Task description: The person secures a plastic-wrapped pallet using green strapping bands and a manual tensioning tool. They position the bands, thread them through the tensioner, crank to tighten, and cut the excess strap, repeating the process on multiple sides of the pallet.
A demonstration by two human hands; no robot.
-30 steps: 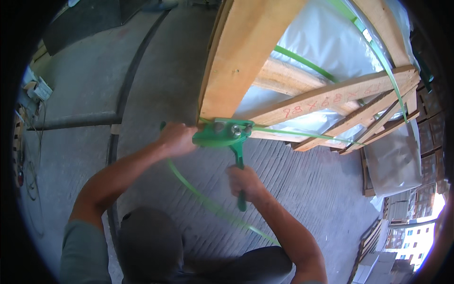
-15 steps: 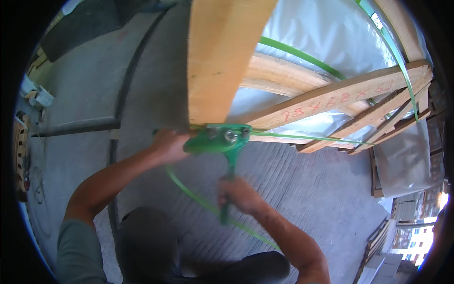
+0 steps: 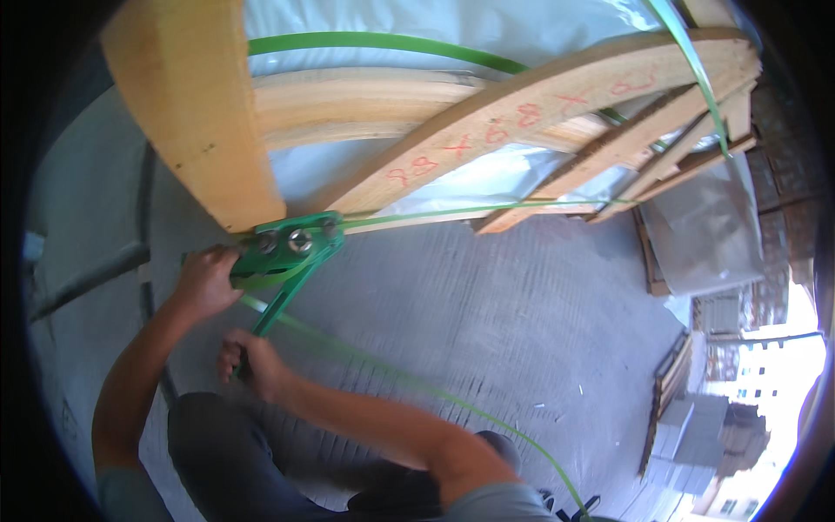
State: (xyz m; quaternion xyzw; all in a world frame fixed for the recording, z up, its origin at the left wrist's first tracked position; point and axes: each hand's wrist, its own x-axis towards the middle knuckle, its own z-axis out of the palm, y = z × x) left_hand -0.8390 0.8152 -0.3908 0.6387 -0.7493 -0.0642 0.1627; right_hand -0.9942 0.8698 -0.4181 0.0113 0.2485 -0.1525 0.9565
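Observation:
A green strapping tensioner (image 3: 283, 246) sits against the lower edge of a wooden crate (image 3: 198, 130), by the foot of a broad upright board. My left hand (image 3: 209, 280) is closed around the handle end of its body. Below, my right hand (image 3: 259, 365) is wrapped round the tool's long green lever (image 3: 283, 300), which slants down and left. A taut green strap (image 3: 452, 210) runs from the tool rightward along the crate's base. The loose strap tail (image 3: 487, 404) curves from beneath the tool across the floor toward the lower right.
White plastic film (image 3: 470, 184) shows between the crate's slats, with another green strap (image 3: 383, 40) across it. A film-covered stack (image 3: 704, 228) stands to the right. Farther off are grey blocks (image 3: 683, 444) on the grooved concrete floor (image 3: 409, 296). My bent knees are below my hands.
My view has swung right, so the crate and tool appear farther left. My right hand has swung the lever leftward, from nearly upright to slanting. My left hand keeps its hold.

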